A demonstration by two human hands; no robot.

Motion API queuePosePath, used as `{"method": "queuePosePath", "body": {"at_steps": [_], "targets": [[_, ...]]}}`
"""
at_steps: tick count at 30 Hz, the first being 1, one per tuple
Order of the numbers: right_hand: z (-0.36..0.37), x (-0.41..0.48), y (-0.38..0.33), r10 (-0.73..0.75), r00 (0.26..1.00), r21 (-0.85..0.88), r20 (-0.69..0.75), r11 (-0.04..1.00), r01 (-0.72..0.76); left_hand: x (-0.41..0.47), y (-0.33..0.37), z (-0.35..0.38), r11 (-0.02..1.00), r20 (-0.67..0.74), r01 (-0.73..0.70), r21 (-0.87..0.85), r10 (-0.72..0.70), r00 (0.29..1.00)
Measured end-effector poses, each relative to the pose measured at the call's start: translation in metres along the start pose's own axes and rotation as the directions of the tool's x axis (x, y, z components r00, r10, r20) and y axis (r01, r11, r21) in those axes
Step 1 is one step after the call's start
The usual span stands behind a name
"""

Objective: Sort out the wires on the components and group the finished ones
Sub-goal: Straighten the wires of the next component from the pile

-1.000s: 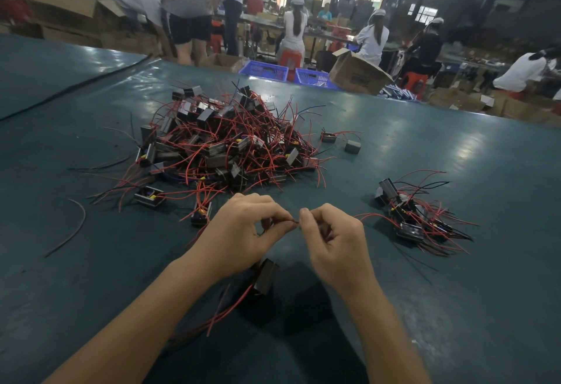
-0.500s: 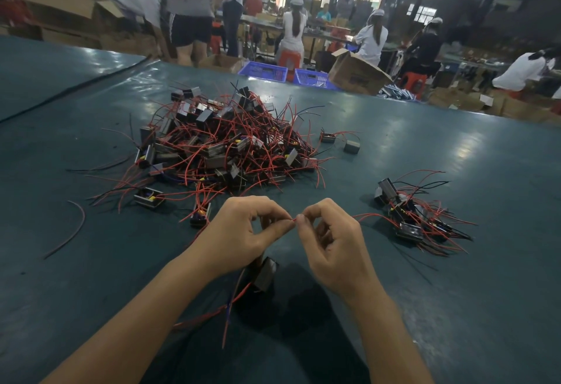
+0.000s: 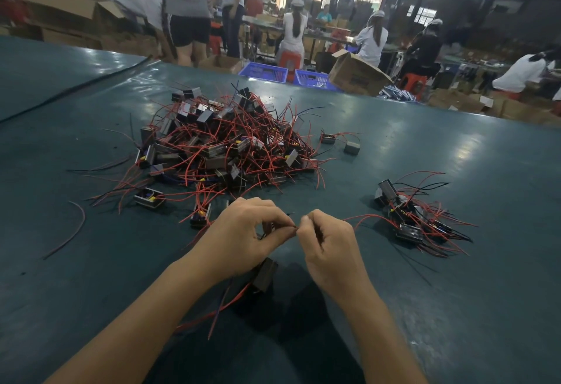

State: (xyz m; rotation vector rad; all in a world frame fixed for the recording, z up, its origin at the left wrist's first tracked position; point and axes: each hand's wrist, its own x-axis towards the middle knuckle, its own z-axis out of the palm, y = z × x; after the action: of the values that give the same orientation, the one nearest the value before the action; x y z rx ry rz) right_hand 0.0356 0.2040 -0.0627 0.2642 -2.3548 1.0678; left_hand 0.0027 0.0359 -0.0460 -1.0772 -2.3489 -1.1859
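Head view: the table is covered in a smooth, dark teal sheet with a dull sheen and light glare patches. The left hand and right hand meet over its near centre, fingers curled, each pinching a thin wire end between thumb and forefinger; the two pinches are almost touching. Whether it is one wire or two cannot be told. A component, a small dark rectangular block, sits tilted just below the left hand, close over the table; contact with the sheet cannot be told. Its thin red leads trail down and left beside the left forearm. Beyond the hands lies the pile, a dense tangle of boxy blocks with grey metal faces, yellow specks, and many springy red and black leads. To the right, well apart from the pile, is a smaller group of the same blocks, leads fanned out to the right. Two stray blocks sit just right of the pile. A loose curved strand lies far left. Past the far edge are blue latticed plastic crates and an open cardboard box.
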Motion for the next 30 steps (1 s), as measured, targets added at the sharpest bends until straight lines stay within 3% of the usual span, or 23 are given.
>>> {"method": "queuePosePath", "body": {"at_steps": [7,17,24,30], "targets": [[-0.006,0.001,0.003,-0.101,0.987,0.100,-0.123,0.988,0.114,0.002,-0.005,-0.001,0.981,-0.053,0.077,-0.178,-0.087,0.995],[-0.007,0.003,0.012,-0.171,0.984,0.037,-0.058,0.984,0.174,0.002,-0.004,0.001,0.969,-0.022,0.119,-0.218,-0.127,0.992],[-0.009,0.003,0.009,-0.243,0.967,0.083,-0.072,0.965,0.249,0.002,-0.004,-0.002,0.953,-0.001,0.167,-0.253,-0.173,0.985],[-0.008,0.003,0.013,-0.188,0.982,0.029,-0.022,0.982,0.188,0.002,-0.006,-0.002,0.955,0.005,0.170,-0.245,-0.174,0.985]]}}
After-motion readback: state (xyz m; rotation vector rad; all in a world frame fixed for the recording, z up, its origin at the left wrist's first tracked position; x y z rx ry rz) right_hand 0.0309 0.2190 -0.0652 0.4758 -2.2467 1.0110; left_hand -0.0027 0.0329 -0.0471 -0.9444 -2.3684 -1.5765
